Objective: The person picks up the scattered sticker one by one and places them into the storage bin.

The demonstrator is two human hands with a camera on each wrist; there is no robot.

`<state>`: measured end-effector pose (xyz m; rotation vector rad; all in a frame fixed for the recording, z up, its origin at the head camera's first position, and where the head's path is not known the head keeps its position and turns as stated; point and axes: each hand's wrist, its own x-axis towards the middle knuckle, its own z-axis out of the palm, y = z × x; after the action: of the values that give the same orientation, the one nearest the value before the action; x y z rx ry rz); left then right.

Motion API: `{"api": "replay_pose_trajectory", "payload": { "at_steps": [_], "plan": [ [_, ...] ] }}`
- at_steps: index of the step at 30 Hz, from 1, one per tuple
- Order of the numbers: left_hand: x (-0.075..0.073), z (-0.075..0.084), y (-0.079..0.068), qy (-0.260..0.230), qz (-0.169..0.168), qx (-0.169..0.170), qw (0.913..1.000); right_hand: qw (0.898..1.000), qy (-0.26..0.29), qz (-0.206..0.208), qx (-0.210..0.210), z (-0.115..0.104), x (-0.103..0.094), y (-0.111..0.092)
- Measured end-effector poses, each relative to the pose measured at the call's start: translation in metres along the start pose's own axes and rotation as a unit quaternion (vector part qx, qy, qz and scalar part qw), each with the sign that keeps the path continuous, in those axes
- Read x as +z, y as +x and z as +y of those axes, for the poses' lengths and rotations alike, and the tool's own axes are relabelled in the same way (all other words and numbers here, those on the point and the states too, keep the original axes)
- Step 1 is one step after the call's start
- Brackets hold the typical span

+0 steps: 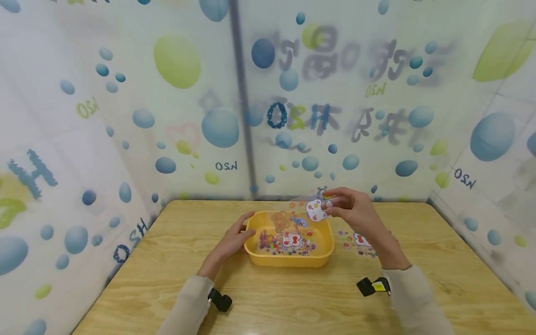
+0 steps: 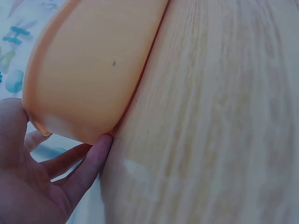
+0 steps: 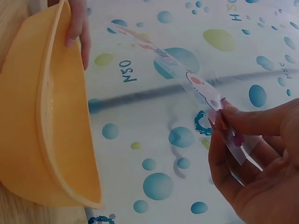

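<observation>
A yellow plastic basin [image 1: 289, 261] stands on the wooden table. My left hand [image 1: 235, 238] holds its left end, thumb over the rim and fingers along the outside wall [image 2: 103, 70]. Above the basin's right back corner, my right hand [image 1: 356, 211] pinches a clear sticker sheet [image 1: 316, 211] printed with a white cartoon animal face, a brown bear and small colourful figures. Seen from the right wrist, the sheet [image 3: 201, 88] is nearly edge-on between thumb and fingers. More colourful cartoon stickers [image 1: 293, 241] show inside the basin, partly seen through the raised sheet.
Another clear sheet [image 1: 362, 239] of cartoon stickers lies on the table right of the basin, partly hidden by my right forearm. Behind the table [image 1: 167, 279] hangs a pale curtain [image 1: 364, 28] with blue and green dots, close to its back edge. Similar panels rise on both sides.
</observation>
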<state>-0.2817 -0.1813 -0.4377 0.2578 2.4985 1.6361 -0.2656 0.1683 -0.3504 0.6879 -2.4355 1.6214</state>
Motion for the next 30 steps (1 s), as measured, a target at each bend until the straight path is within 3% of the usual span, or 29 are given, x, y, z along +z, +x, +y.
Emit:
{"api": "replay_pose_trajectory", "payload": {
  "at_steps": [8,22,30],
  "plan": [
    [0.002,-0.003,0.001,-0.011,-0.005,-0.005,0.9999,1.000,0.015,0.001,-0.001,-0.003,0.006,0.013],
    [0.003,-0.001,-0.001,0.023,0.005,-0.002,0.9997,0.998,0.061,0.020,-0.002,0.007,0.013,0.018],
    [0.001,0.002,0.000,0.001,0.003,-0.010,0.9999,0.997,0.073,0.010,0.010,0.010,0.019,0.022]
  ]
}}
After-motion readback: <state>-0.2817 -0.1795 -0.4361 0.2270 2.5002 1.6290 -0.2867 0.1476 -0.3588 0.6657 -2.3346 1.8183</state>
